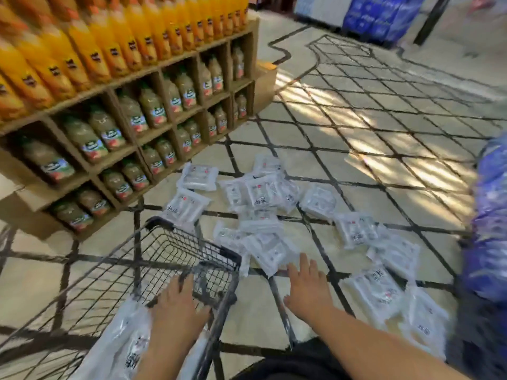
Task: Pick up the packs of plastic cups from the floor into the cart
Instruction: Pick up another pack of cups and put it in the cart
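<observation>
On the tiled floor (343,165) beside a wooden shelf of juice bottles (153,111), many packs of plastic cups (263,198) are scattered, some overlapping, just ahead of the black wire cart (170,259). One pack (120,344) is seen lying inside the cart's near end. The left hand (175,303) is spread flat over the cart basket beside that pack, grasping nothing. The right hand (307,286) is held open, fingers extended, nearly touching the nearest floor pack (270,252). Blue-wrapped goods (491,215) are seen at the right edge.

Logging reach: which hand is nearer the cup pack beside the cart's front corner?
Right hand, fingers almost touching that pack. Left hand is over the cart.
</observation>
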{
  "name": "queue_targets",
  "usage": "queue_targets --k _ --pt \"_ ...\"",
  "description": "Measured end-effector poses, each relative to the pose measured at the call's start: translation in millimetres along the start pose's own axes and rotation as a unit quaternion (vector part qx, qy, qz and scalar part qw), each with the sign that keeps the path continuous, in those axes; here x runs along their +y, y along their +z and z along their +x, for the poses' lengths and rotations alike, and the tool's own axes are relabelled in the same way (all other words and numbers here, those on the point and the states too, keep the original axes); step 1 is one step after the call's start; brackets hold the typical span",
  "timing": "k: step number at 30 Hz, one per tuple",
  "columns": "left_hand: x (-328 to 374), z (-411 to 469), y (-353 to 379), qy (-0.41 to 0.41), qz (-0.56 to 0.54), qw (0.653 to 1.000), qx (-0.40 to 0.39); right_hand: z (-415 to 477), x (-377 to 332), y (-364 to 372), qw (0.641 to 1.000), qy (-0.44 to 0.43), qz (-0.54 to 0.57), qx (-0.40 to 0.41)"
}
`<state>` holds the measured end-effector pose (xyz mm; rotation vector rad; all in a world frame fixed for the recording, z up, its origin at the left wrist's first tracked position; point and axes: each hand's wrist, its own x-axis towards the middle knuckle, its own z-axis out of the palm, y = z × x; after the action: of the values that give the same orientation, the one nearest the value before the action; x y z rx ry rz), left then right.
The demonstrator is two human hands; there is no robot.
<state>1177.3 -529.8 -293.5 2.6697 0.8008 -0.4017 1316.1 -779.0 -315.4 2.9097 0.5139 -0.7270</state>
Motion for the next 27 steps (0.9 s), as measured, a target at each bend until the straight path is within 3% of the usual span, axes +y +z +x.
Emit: queue_targets --k 7,16,20,27 --pt "206.8 70.5 17.1 0.169 0.073 0.983 0.005 14.0 194.2 3.0 0.983 0.152 0.101 -0.011" --pt "495.4 102.0 73.9 0.309 0.087 0.944 -0.070 16.9 451.7 -0.7 0.918 0.341 0.204 -0.013" --pt "570.7 114.0 83.5 0.362 0.111 0.922 -0.078 18.7 508.3 7.6 0.884 0.400 0.241 -0.021" --pt "670.0 179.6 114.5 0.434 0.153 0.878 -0.131 44.6 543.8 21.3 0.811 0.497 0.306 -0.038"
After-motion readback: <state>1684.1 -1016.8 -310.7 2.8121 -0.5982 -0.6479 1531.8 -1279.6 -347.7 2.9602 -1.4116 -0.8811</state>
